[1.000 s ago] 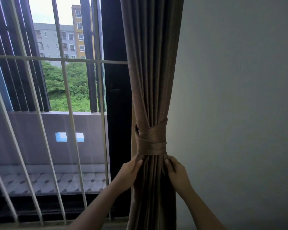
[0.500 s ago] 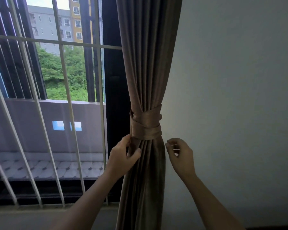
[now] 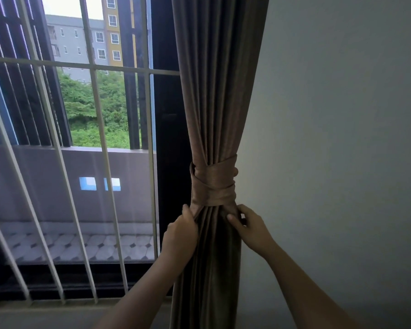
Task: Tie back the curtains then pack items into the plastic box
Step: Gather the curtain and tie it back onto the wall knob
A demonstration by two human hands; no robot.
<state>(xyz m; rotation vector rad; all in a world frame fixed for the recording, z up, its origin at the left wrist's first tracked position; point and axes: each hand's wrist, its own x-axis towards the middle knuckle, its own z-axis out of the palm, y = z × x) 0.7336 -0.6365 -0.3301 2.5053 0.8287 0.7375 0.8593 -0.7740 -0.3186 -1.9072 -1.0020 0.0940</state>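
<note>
A brown curtain (image 3: pixel 214 91) hangs gathered against the wall, bound at mid-height by a matching fabric tie-back (image 3: pixel 212 186) wrapped around it twice. Just under the tie-back, my left hand (image 3: pixel 180 233) grips the curtain's left folds. My right hand (image 3: pixel 249 226) pinches the folds on the right side, thumb pressed into the fabric below the wrap. The plastic box is not in view.
White window bars (image 3: pixel 100 129) and a dark window frame (image 3: pixel 169 138) stand left of the curtain, with a balcony beyond. A plain grey wall (image 3: pixel 342 138) fills the right side.
Half a second ago my right hand was off the curtain with fingers curled in the air; now it pinches the folds again. My left hand stays on the left folds. The view has tilted.
</note>
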